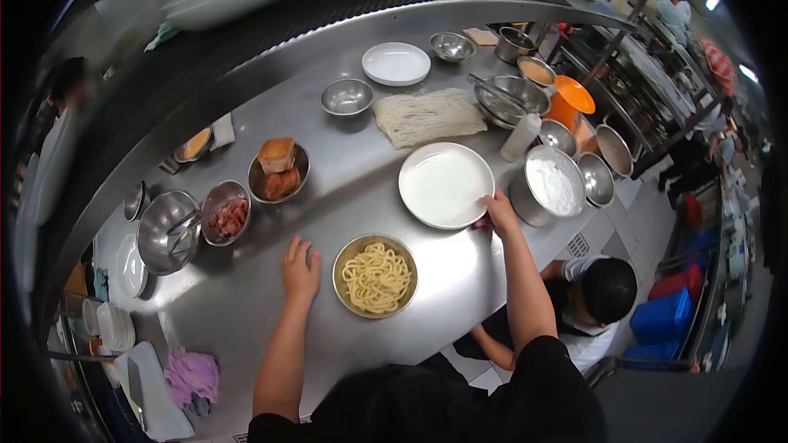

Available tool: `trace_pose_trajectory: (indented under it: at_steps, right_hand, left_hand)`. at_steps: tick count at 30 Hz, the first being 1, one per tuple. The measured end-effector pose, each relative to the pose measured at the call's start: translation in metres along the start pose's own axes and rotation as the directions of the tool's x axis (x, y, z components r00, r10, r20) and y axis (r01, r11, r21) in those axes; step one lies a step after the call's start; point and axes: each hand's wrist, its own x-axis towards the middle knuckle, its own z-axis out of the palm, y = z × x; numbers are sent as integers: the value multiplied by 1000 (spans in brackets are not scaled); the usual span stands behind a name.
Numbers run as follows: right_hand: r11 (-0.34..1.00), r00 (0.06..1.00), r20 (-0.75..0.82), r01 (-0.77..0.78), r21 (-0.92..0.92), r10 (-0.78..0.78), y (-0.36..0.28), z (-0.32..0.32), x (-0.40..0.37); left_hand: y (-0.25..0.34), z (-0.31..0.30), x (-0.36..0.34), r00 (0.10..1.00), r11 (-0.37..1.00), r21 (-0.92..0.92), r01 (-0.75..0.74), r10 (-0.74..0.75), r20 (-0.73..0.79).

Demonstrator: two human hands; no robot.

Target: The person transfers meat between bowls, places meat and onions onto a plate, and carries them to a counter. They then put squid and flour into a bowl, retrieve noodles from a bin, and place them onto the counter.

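My left hand (301, 269) rests on the steel table with its fingers spread, holding nothing. It is nearest to a metal bowl of thick noodles (377, 277), which stands to its right. At the rim of a large white plate (446, 184), my right hand (499, 213) grips the lower right edge; the fingers under the rim are hidden. The plate looks bare. Beyond it lies a flat slab of thin pale noodles (431, 117). A metal pot of white powder (554, 183) stands just right of my right hand.
To the left are a bowl of raw meat (225, 215), a bowl with browned meat chunks (279, 172) and a bowl with utensils (168, 234). A squeeze bottle (520, 139) and an orange container (572, 98) stand at right. A person (597, 303) is low beside the table's right edge.
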Motion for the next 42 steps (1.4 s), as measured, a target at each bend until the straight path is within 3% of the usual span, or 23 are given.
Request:
trace_pose_trajectory:
  at_steps: [1,2,3,4,5,7,12,14,15,24,27,29,30,31,32,33,34,35,36,37,39,40,42]
  right_hand:
    - [1000,1000,16,-3,1,3,1,-7,16]
    - [886,990,-37,104,-453,-135,0,-11,30]
    - [567,957,-20,154,-809,-288,-19,-4,32]
    - [518,978,-78,35,-855,-194,-40,0,32]
    - [518,979,-67,44,-855,-193,-61,9,35]
    - [527,903,-6,245,-814,-430,-93,20,53]
    - [436,812,161,455,-777,-561,-161,49,177]
    - [214,705,199,451,-866,-681,-170,54,250]
    - [60,614,303,498,-865,-729,-158,48,316]
    - [190,759,139,329,-925,-636,-177,80,391]
    - [222,766,100,305,-926,-636,-176,83,407]
    - [238,766,79,294,-926,-638,-175,86,413]
    - [250,762,68,293,-923,-644,-175,86,414]
    - [260,758,60,295,-919,-650,-175,86,415]
    - [270,751,52,299,-915,-658,-173,87,414]
    - [282,742,41,304,-910,-669,-174,87,412]
    - [295,733,34,316,-902,-679,-173,87,409]
    - [308,722,25,326,-894,-692,-172,88,406]
    - [319,708,19,342,-884,-706,-173,90,398]
    - [332,690,8,359,-872,-724,-175,92,391]
    - [365,641,-20,411,-835,-767,-168,92,381]
    - [372,606,-35,441,-816,-795,-164,86,374]
    - [382,488,-79,561,-734,-869,-154,79,375]
  left_hand:
    - [0,8,4,998,994,91,-61,61,10]
    - [2,12,10,999,993,102,-52,52,5]
    - [4,17,17,997,991,110,-78,77,20]
    - [6,22,22,994,988,116,-105,101,39]
    - [9,26,29,995,988,123,-97,93,36]
    - [18,37,49,993,997,5,-81,81,81]
    - [37,62,100,983,985,77,-157,149,107]
    - [39,65,108,982,977,123,-173,161,99]
    - [41,62,108,980,976,122,-179,165,114]
    - [51,61,109,988,997,77,8,-20,155]
    - [69,41,111,843,965,206,161,-243,479]
    - [20,79,93,849,945,282,163,-280,448]
    - [19,80,91,962,889,439,-132,7,274]
    - [19,81,88,929,704,616,-354,337,149]
    - [31,72,96,868,638,668,-384,496,25]
    - [30,72,97,870,639,667,-383,493,28]
    - [30,72,96,965,846,468,-255,194,174]
    - [29,73,95,923,959,281,-25,-86,376]
    - [47,53,107,797,962,231,146,-253,548]
    - [49,53,110,794,962,229,150,-255,551]
    - [50,57,106,955,994,83,75,-95,279]
    - [47,58,105,968,979,197,57,-103,230]
    - [50,62,119,988,975,219,-36,2,152]
